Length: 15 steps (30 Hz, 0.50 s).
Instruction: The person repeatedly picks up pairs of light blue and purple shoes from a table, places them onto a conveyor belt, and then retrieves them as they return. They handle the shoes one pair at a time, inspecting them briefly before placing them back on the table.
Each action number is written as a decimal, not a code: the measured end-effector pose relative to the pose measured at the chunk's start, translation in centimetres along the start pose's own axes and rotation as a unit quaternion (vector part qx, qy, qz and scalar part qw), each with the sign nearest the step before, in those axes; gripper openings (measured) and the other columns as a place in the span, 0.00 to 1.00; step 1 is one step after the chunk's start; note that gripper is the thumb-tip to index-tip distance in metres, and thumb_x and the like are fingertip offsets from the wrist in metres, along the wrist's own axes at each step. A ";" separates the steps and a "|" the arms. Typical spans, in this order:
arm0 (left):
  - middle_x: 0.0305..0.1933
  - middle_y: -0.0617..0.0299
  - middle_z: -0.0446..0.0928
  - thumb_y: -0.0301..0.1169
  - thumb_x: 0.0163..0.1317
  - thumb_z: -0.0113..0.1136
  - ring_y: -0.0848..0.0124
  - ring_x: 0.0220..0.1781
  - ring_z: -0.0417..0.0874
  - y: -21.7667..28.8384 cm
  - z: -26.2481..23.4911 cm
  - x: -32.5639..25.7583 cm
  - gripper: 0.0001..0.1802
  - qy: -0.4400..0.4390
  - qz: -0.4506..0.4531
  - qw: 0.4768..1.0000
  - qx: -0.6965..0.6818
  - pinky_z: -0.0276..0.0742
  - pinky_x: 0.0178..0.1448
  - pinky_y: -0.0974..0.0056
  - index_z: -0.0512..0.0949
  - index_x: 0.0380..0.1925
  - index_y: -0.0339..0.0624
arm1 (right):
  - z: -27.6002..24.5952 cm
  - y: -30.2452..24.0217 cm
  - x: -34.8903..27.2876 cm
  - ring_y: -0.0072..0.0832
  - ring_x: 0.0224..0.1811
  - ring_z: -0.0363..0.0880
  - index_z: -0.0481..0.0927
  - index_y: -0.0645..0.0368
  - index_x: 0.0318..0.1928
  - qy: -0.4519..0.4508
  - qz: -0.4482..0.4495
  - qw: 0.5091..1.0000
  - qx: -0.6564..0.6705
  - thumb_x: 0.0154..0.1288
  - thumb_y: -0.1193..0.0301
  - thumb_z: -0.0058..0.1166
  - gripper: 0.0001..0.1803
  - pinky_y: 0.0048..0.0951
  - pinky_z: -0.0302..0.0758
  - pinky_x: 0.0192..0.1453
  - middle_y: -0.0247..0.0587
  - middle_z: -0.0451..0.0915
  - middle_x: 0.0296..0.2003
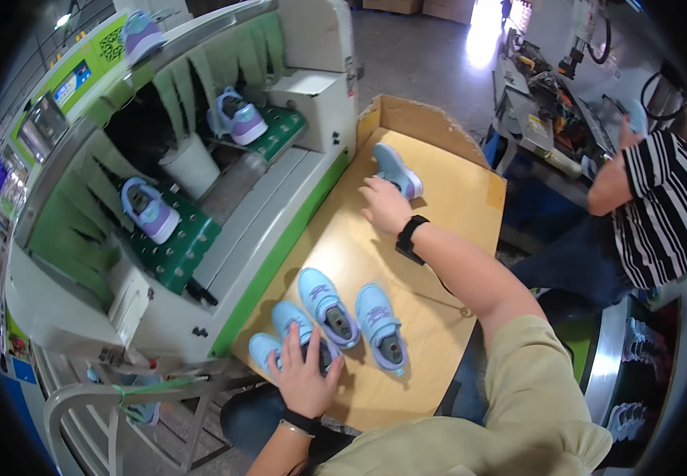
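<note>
On the tan work table [454,230], my right hand [388,208] reaches to a light blue shoe with a white and purple sole [395,168]. Its fingers are spread at the near side of the shoe; whether they touch it I cannot tell. My left hand [308,377] lies with fingers apart over a light blue shoe [286,315], partly covering it. Left of that hand is another blue shoe [262,349], partly hidden. Two more stand to its right: a strapped blue shoe [323,297] and a similar shoe [377,317] with a dark inside.
At left is a white and green machine [280,289] with hanging flaps. One shoe [151,210] and another shoe [239,117] ride on its green perforated plates. A cardboard edge [430,123] borders the table's far side. A co-worker in a striped shirt [656,206] stands at right.
</note>
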<state>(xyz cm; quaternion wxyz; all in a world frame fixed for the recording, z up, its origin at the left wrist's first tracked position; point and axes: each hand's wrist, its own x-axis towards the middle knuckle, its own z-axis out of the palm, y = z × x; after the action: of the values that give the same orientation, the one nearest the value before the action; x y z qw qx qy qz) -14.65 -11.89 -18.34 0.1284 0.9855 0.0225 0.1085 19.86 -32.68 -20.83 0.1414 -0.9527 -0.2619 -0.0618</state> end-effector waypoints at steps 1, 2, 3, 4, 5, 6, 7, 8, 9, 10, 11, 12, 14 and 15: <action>0.78 0.49 0.64 0.51 0.57 0.69 0.53 0.73 0.70 0.1 -0.2 0.2 0.38 -0.003 0.001 1.000 -0.005 0.55 0.74 0.38 0.75 0.68 0.52 | 0.6 1.3 0.4 0.50 0.79 0.57 0.73 0.60 0.67 0.032 -0.025 0.999 -0.027 0.62 0.65 0.66 0.33 0.47 0.57 0.82 0.58 0.64 0.73; 0.77 0.48 0.65 0.51 0.57 0.69 0.53 0.73 0.70 0.2 -0.2 0.1 0.38 -0.007 0.000 1.000 -0.006 0.55 0.74 0.38 0.76 0.68 0.51 | 1.2 2.9 0.7 0.52 0.81 0.53 0.64 0.60 0.74 0.020 -0.006 0.998 -0.059 0.59 0.59 0.71 0.46 0.48 0.52 0.84 0.61 0.62 0.74; 0.77 0.48 0.65 0.51 0.57 0.69 0.53 0.73 0.71 0.0 -0.3 0.0 0.38 -0.004 -0.007 1.000 -0.002 0.55 0.74 0.38 0.76 0.67 0.50 | 1.3 3.7 1.1 0.53 0.81 0.53 0.62 0.60 0.75 0.032 0.045 0.997 -0.061 0.56 0.58 0.73 0.50 0.48 0.52 0.84 0.62 0.61 0.74; 0.77 0.47 0.65 0.51 0.57 0.69 0.53 0.73 0.71 -0.1 -0.5 -0.1 0.38 -0.005 -0.013 1.000 0.000 0.55 0.73 0.39 0.76 0.67 0.49 | 1.3 4.5 0.8 0.55 0.81 0.53 0.60 0.61 0.75 0.045 0.096 0.992 -0.064 0.53 0.57 0.75 0.54 0.48 0.52 0.84 0.64 0.60 0.74; 0.76 0.46 0.66 0.52 0.56 0.71 0.50 0.72 0.71 -0.3 -0.1 -0.3 0.36 0.004 -0.016 1.000 -0.004 0.55 0.72 0.36 0.78 0.63 0.49 | 1.1 5.6 0.8 0.56 0.81 0.52 0.58 0.61 0.76 0.057 0.147 0.985 -0.065 0.51 0.56 0.77 0.58 0.48 0.52 0.84 0.66 0.59 0.74; 0.76 0.46 0.66 0.52 0.55 0.71 0.50 0.72 0.71 -0.1 0.0 -0.2 0.37 0.002 -0.010 1.000 -0.012 0.55 0.72 0.36 0.78 0.63 0.49 | 0.8 8.0 0.7 0.58 0.81 0.49 0.53 0.59 0.78 0.052 0.182 0.979 -0.072 0.44 0.57 0.81 0.65 0.48 0.52 0.84 0.70 0.56 0.75; 0.76 0.46 0.66 0.52 0.55 0.71 0.50 0.72 0.71 0.0 0.0 -0.1 0.37 0.000 -0.006 1.000 -0.014 0.55 0.72 0.36 0.79 0.63 0.49 | 0.3 10.3 1.3 0.55 0.79 0.58 0.56 0.59 0.77 0.045 0.214 0.975 -0.035 0.45 0.61 0.81 0.62 0.49 0.60 0.80 0.68 0.63 0.72; 0.76 0.46 0.66 0.51 0.55 0.71 0.50 0.72 0.71 0.0 0.2 0.1 0.37 0.005 0.001 1.000 -0.017 0.55 0.73 0.36 0.78 0.63 0.49 | 0.0 12.6 1.5 0.53 0.75 0.65 0.57 0.60 0.76 0.062 0.263 0.962 0.032 0.45 0.61 0.80 0.61 0.48 0.65 0.78 0.66 0.68 0.69; 0.76 0.46 0.66 0.51 0.55 0.71 0.50 0.72 0.71 0.0 0.4 0.2 0.37 0.006 0.007 1.000 -0.020 0.55 0.73 0.36 0.78 0.64 0.49 | 0.0 14.6 1.3 0.51 0.71 0.71 0.58 0.61 0.76 0.074 0.310 0.943 0.099 0.45 0.61 0.80 0.60 0.47 0.69 0.75 0.64 0.74 0.65; 0.76 0.46 0.66 0.51 0.54 0.71 0.50 0.72 0.71 0.0 0.5 0.0 0.37 0.003 0.009 1.000 -0.024 0.55 0.73 0.36 0.78 0.64 0.49 | 0.2 16.1 0.5 0.52 0.68 0.74 0.59 0.60 0.75 0.069 0.353 0.919 0.164 0.47 0.61 0.78 0.57 0.45 0.73 0.72 0.63 0.75 0.63; 0.76 0.46 0.66 0.51 0.54 0.71 0.50 0.72 0.71 0.2 0.5 0.1 0.37 0.002 0.011 1.000 -0.024 0.55 0.73 0.36 0.78 0.64 0.48 | 0.2 17.6 -0.7 0.53 0.65 0.77 0.61 0.59 0.74 0.066 0.396 0.888 0.226 0.48 0.62 0.77 0.55 0.43 0.76 0.70 0.63 0.76 0.62; 0.76 0.46 0.66 0.51 0.54 0.71 0.50 0.72 0.71 0.0 0.4 0.0 0.38 0.004 0.000 1.000 -0.019 0.55 0.73 0.36 0.78 0.64 0.48 | -0.2 16.7 -1.4 0.54 0.65 0.76 0.61 0.60 0.73 0.041 0.425 0.867 0.256 0.49 0.59 0.75 0.54 0.43 0.77 0.69 0.62 0.73 0.63; 0.76 0.46 0.66 0.51 0.54 0.71 0.50 0.71 0.71 0.2 0.3 0.0 0.38 0.015 0.003 1.000 -0.016 0.56 0.73 0.38 0.78 0.65 0.48 | 0.9 14.9 -6.1 0.57 0.65 0.74 0.62 0.63 0.72 0.103 0.339 0.913 0.204 0.50 0.58 0.73 0.52 0.45 0.72 0.72 0.64 0.67 0.65; 0.76 0.46 0.67 0.50 0.54 0.70 0.50 0.70 0.72 0.3 0.3 0.0 0.38 0.024 0.010 1.000 -0.013 0.56 0.73 0.39 0.77 0.65 0.48 | 1.1 14.6 -8.4 0.57 0.66 0.73 0.62 0.64 0.72 0.121 0.309 0.922 0.200 0.51 0.58 0.73 0.51 0.46 0.70 0.73 0.64 0.65 0.66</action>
<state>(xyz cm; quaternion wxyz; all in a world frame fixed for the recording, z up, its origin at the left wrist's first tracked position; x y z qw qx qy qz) -14.53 -12.23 -18.57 0.1396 0.9810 0.0148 0.1338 20.28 -48.35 -26.93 0.3720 -0.9234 0.0574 -0.0756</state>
